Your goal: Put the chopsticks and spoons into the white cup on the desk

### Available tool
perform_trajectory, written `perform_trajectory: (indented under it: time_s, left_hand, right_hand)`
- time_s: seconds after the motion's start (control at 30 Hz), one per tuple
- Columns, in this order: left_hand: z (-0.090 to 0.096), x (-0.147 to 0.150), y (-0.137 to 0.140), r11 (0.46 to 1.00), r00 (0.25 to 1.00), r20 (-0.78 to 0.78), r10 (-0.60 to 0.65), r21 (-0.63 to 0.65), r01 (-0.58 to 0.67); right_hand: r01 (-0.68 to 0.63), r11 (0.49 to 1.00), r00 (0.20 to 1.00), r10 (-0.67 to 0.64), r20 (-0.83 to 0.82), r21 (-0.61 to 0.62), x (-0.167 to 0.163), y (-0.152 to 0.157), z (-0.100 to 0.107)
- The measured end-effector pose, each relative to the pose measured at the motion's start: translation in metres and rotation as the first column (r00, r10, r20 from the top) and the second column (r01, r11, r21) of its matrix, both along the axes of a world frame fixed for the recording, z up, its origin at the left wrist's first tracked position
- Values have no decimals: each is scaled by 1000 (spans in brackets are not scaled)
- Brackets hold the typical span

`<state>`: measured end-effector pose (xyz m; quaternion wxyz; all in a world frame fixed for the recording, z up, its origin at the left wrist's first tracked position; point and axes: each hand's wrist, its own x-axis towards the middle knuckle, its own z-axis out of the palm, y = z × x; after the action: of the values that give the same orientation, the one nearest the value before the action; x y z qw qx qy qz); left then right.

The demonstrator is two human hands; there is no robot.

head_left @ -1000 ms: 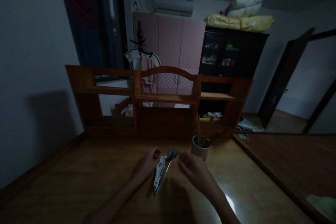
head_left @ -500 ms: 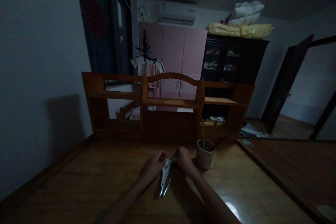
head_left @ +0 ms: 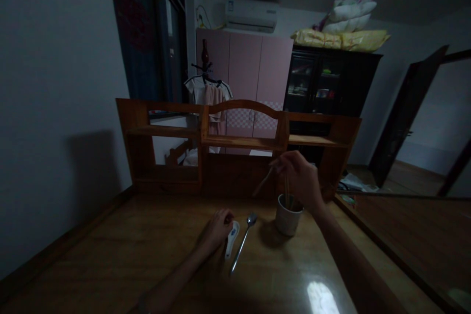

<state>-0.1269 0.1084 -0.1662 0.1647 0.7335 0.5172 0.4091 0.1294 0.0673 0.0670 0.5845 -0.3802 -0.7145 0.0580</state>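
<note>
My left hand (head_left: 220,225) rests on the table with its fingers loosely curled, close beside the bowl of a white soup spoon (head_left: 231,240) with a blue mark. I cannot tell whether they touch it. Just right of that lies a long metal spoon (head_left: 243,244), bowl pointing away. My right hand (head_left: 300,179) is raised and pinches a slim utensil (head_left: 263,182) that slants down to the left; it is blurred and its kind is unclear. Below that hand stands a light cup (head_left: 289,218) with chopsticks (head_left: 286,189) upright in it.
A low wooden shelf unit (head_left: 241,144) spans the back of the wooden table (head_left: 121,255). On the left is a wall (head_left: 55,108). A raised wooden edge (head_left: 371,235) borders the table's right side. Light reflects off the table near my right forearm.
My right hand has risen from the utensils to above the cup, carrying a slim utensil off the table. The metal spoon now lies in plain view. The left hand has hardly moved.
</note>
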Motion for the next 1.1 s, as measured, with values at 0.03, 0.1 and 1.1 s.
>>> perform_trajectory:
  time_s: [0.03,0.1,1.1]
  left_hand:
    - [-2,0,1,1000,1000,2,2,4,-2]
    - [-5,0,3,1000,1000,3,6,12,-6]
    - [9,1,-8,1000,1000,-20,8,-18,-9]
  right_hand:
    - [42,994,999,-42,-2,98,8,-1,13]
    - [81,977,996,-88,26,198,24,-1,30]
    - [29,978,918,56,392,-206,61,76,-72]
